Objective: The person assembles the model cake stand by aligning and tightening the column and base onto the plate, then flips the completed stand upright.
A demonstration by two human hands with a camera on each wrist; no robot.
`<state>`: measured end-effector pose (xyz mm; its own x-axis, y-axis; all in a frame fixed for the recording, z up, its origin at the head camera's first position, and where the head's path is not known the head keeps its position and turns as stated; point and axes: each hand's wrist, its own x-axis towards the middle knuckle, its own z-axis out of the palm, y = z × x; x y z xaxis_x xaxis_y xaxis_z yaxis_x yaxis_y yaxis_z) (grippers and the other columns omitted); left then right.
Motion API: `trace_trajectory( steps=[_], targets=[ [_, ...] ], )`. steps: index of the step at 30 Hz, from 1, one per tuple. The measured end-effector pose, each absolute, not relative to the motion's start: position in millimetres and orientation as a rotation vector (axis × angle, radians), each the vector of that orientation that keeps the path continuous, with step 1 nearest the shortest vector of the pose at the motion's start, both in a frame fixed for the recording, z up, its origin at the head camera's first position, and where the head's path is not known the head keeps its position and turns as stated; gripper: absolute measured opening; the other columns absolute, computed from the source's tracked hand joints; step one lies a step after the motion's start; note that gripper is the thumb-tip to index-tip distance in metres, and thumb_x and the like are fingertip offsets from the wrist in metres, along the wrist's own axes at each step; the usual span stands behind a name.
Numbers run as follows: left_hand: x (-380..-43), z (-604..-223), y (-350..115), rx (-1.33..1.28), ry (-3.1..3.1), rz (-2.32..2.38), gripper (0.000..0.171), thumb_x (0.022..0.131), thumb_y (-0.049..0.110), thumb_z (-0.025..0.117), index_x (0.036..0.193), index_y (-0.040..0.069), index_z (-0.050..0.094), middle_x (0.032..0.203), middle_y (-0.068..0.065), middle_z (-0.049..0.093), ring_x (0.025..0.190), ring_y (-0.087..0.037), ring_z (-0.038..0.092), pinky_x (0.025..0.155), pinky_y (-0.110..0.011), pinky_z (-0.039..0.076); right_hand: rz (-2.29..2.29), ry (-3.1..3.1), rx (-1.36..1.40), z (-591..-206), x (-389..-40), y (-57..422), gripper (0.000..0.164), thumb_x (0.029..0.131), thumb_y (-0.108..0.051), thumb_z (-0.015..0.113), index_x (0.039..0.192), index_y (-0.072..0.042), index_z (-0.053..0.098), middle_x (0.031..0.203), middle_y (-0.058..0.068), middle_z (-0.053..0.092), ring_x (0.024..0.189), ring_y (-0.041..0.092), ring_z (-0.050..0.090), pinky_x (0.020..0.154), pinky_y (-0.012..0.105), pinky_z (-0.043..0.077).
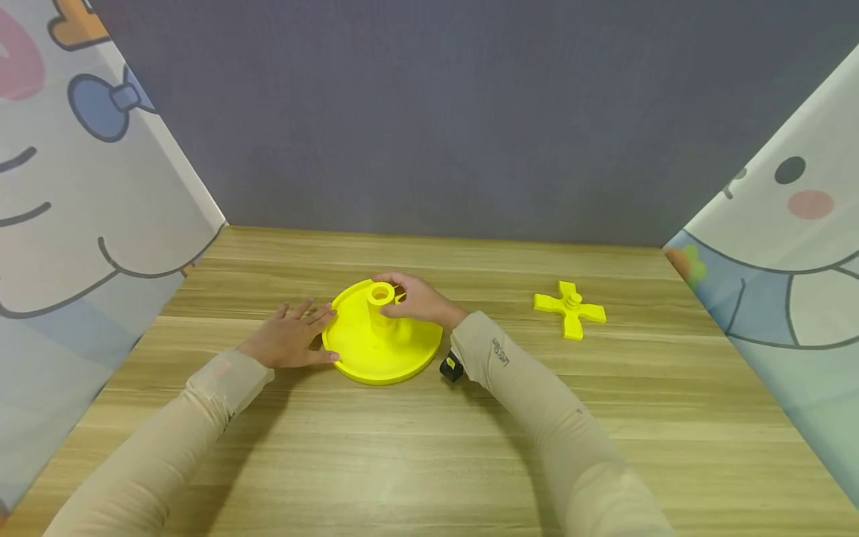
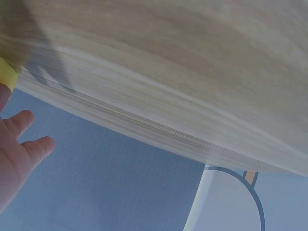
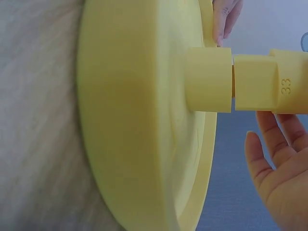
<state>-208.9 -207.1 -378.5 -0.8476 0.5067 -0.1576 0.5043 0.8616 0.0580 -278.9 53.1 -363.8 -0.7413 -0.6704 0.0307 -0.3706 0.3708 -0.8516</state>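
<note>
A round yellow tray (image 1: 376, 365) with a raised rim lies on the table. From its middle rises a short yellow socket (image 3: 208, 79). In line with that stands a yellow tube (image 1: 380, 295), marked 33 in the right wrist view; a thin dark gap shows between the two. My right hand (image 1: 419, 300) holds the tube near its top, thumb in front and index finger behind. With fingers spread, my left hand (image 1: 288, 337) rests against the tray's left rim, fingertips and thumb at the edge. Only part of this hand shows in the left wrist view.
A yellow cross-shaped piece (image 1: 572, 310) with a small central knob lies on the table to the right. A black wrist camera (image 1: 452, 367) sits under the right sleeve. A grey panel (image 1: 443, 119) closes off the back, and printed cartoon panels flank both sides.
</note>
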Motion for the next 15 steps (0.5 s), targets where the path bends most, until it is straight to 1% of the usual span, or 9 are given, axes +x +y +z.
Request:
trace_trajectory(
  steps=[4, 6, 9, 12, 15],
  targets=[
    [-208.9, -377.9, -207.2, 0.779, 2.863, 0.020, 0.084, 0.090, 0.059, 0.053, 0.146, -0.001, 0.035, 0.149, -0.021, 0.035, 0.136, -0.050, 0.024, 0.104, -0.069, 0.019, -1.338, 2.319, -0.872, -363.8, -278.1, 52.4, 0.055, 0.086, -0.010, 0.070, 0.136, 0.000, 0.048, 0.120, 0.014, 0.057, 0.102, 0.026, 0.056, 0.087, 0.025, 0.047],
    [-208.9, -377.7, -207.3, 0.772, 2.857, 0.026, 0.084, 0.090, 0.058, 0.053, 0.146, -0.001, 0.034, 0.149, -0.021, 0.034, 0.136, -0.050, 0.024, 0.105, -0.069, 0.018, -1.357, 2.317, -0.837, -363.9, -277.6, 51.7, 0.056, 0.085, -0.012, 0.072, 0.135, 0.000, 0.049, 0.119, 0.014, 0.057, 0.102, 0.025, 0.056, 0.087, 0.026, 0.048],
    [-209.0, -378.0, -207.4, 0.766, 2.848, 0.030, 0.085, 0.090, 0.059, 0.053, 0.147, -0.001, 0.033, 0.150, -0.021, 0.033, 0.136, -0.050, 0.023, 0.105, -0.069, 0.018, -1.362, 2.316, -0.810, -363.8, -277.2, 51.6, 0.060, 0.084, -0.013, 0.074, 0.137, 0.000, 0.047, 0.123, 0.013, 0.056, 0.107, 0.024, 0.054, 0.092, 0.031, 0.046],
    [-209.9, -379.0, -207.9, 0.771, 2.846, 0.032, 0.085, 0.090, 0.060, 0.052, 0.147, -0.001, 0.033, 0.150, -0.021, 0.032, 0.136, -0.050, 0.023, 0.104, -0.070, 0.018, -1.351, 2.302, -0.840, -363.9, -278.2, 52.8, 0.064, 0.085, -0.011, 0.071, 0.141, 0.000, 0.042, 0.129, 0.013, 0.054, 0.115, 0.025, 0.051, 0.098, 0.035, 0.043],
    [-210.7, -379.4, -208.6, 0.778, 2.852, 0.030, 0.086, 0.090, 0.061, 0.051, 0.147, -0.001, 0.033, 0.150, -0.021, 0.032, 0.137, -0.050, 0.023, 0.104, -0.070, 0.018, -1.338, 2.288, -0.884, -362.5, -279.0, 54.1, 0.063, 0.086, -0.009, 0.068, 0.142, 0.000, 0.041, 0.129, 0.014, 0.054, 0.114, 0.027, 0.051, 0.097, 0.033, 0.043]
  ],
)
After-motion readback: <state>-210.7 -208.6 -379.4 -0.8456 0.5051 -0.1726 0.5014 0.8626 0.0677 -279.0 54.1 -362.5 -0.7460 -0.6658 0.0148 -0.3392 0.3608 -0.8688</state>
